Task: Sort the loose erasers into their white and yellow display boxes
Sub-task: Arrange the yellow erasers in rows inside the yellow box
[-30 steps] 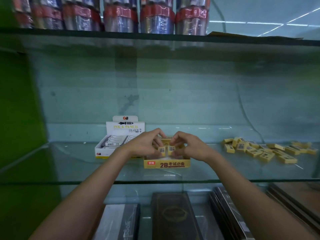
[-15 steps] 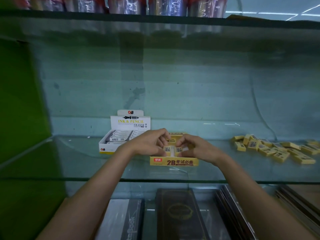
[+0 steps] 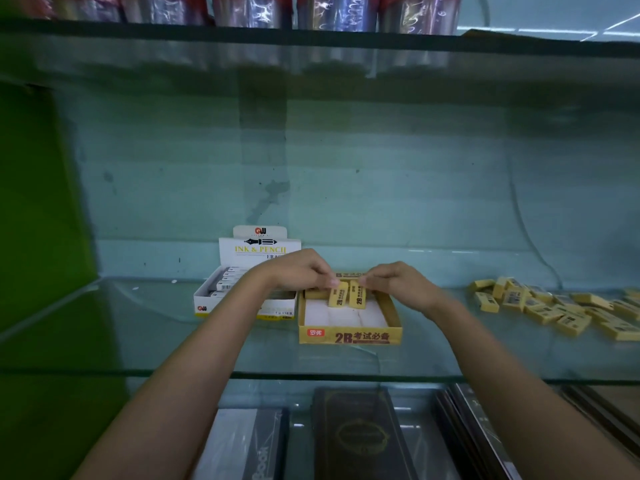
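left hand [image 3: 298, 271]: pinches yellow eraser [image 3: 337, 294], fingertips partly hidden
right hand [image 3: 398, 282]: pinches second eraser [image 3: 358, 294]
yellow box [image 3: 349, 336]: rear wall hidden
white box [image 3: 242, 303]: lower centre-left, half hidden by arm

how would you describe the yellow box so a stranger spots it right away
On the glass shelf, look at the middle, under the two hands. The yellow box is an open tray just right of the white box. Unlike that one, it has no tall back card, and its front shows a red label and a bold "2B".

head-worn view, facing shelf [image 3: 104, 341], close
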A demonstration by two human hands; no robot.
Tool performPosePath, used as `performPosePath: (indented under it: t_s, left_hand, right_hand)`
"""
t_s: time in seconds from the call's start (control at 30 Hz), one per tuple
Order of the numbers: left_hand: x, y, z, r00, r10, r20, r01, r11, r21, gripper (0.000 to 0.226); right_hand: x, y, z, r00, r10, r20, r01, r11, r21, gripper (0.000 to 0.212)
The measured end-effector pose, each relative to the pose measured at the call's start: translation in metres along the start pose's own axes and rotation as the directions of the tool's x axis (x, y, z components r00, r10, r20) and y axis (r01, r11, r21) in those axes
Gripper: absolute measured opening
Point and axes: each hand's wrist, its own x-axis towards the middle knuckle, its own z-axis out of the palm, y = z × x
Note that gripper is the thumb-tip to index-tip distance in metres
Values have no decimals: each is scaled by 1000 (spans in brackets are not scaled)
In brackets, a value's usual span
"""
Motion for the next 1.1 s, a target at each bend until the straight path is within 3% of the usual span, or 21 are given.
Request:
performPosePath:
  t_s: [0.13, 0.3, 0.43, 0.6, 0.7, 0.8, 0.87, 1.0, 1.1]
  left_hand:
    - [5, -10, 6, 998, 6, -55, -9, 999, -45, 23]
    - [8, -9, 8, 995, 23, -98, -33, 994, -105, 12]
    - [8, -9, 11, 987, 59, -149, -61, 998, -10, 12]
    - [2, -8, 15, 967, 117, -227, -74, 979, 189, 15]
    - [0, -7, 15, 962, 132, -238, -93, 981, 170, 12]
    - [-2, -7, 16, 968, 133, -212, -102, 984, 148, 17]
    - [-3, -6, 16, 968, 158, -196, -125, 977, 170, 23]
    - [-5, -5, 11, 946, 209, -248, -190, 977, 97, 30]
    - [-8, -7, 9, 970, 150, -193, -154, 988, -7, 30]
  right_hand:
    - [6, 7, 7, 997, -46, -62, 42, 997, -68, 35]
    - [2, 6, 10, 995, -76, -71, 75, 997, -26, 20]
    - [1, 10, 12, 975, -193, -115, 171, 970, -173, 16]
    - [-2, 8, 12, 960, -259, -104, 243, 959, -143, 23]
    - [-2, 11, 12, 949, -282, -139, 243, 939, -245, 26]
    - [-6, 9, 10, 951, -269, -152, 211, 926, -314, 15]
    - [-7, 7, 10, 955, -251, -155, 197, 934, -299, 10]
    - [-12, 2, 6, 959, -196, -203, 184, 980, -76, 17]
    - [-13, 2, 6, 971, -182, -156, 164, 979, -122, 17]
